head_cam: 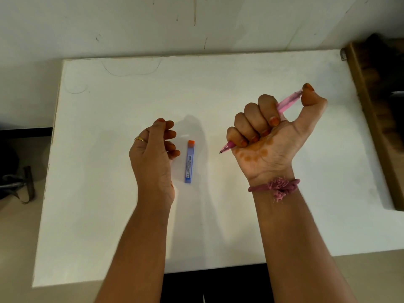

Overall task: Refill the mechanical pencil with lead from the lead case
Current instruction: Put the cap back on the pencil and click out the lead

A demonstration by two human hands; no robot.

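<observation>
A pink mechanical pencil (288, 102) is gripped in the fist of my right hand (271, 136), raised above the table. Its dark tip points down-left and my thumb rests on its top end. The blue lead case (189, 163) with an orange cap lies flat on the white table (109, 149), lengthwise away from me, between my hands. My left hand (153, 156) hovers just left of the case with its fingers loosely curled and apart, holding nothing and not touching the case.
A brown wooden piece (376, 119) runs along the table's right edge. Dark objects sit on the floor at the left (17, 184). A white wall stands behind the table.
</observation>
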